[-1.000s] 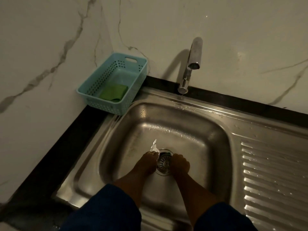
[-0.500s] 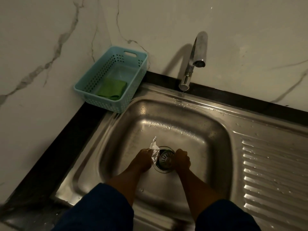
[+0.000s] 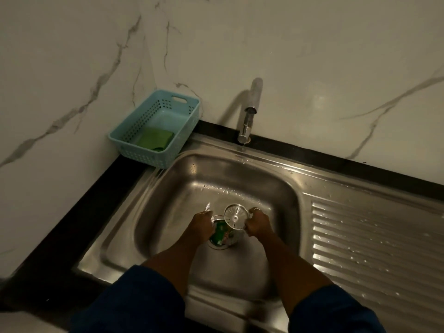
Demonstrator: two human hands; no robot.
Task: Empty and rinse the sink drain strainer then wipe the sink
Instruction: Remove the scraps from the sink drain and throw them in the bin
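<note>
In the steel sink, my right hand grips the edge of the round metal drain strainer and holds it tilted just above the drain, its round face turned up at me. The open drain below it shows green and pale scraps inside. At the drain's left rim, my left hand has its fingers curled and pinches a crumpled foil scrap that sticks up behind them.
A light blue plastic basket with a folded green cloth stands at the sink's back left corner. The chrome tap rises behind the basin with no water running. A ribbed, wet drainboard lies to the right, with marble walls behind and to the left.
My right hand has lifted the strainer out of the drain and tipped it up, which uncovers scraps in the opening. My left hand stays at the drain's left rim with the foil.
</note>
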